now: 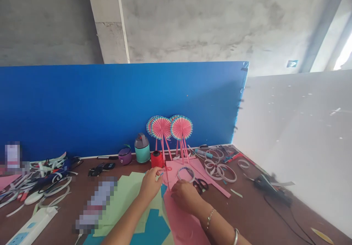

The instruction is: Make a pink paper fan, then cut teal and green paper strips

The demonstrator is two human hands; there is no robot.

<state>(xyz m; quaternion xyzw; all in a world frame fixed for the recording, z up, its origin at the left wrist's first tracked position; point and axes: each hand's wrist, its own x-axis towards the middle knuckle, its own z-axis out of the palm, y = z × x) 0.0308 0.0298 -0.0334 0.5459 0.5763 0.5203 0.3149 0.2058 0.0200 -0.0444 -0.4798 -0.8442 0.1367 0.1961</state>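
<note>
My left hand (150, 182) is closed, its thumb and fingertips at the upper part of a thin pink paper strip (166, 177). The strip runs down to my right hand (185, 197), whose fingers are curled around its lower end over the pink paper sheets (178, 219). Just past my right hand lie black-handled scissors (202, 185) and a roll of tape (186, 174). Light green paper sheets (121, 201) lie under my left forearm, with blue paper (155, 228) showing beneath. Round pleated paper fans (182, 128) in pink and blue stand on pink sticks against the blue partition.
At the back stand a red container (156, 159), a teal pot-like container (142, 150) and a small purple one (125, 156). Several tape rings (227, 173) lie to the right. A power strip (34, 228) and tangled white strips (55, 186) occupy the left.
</note>
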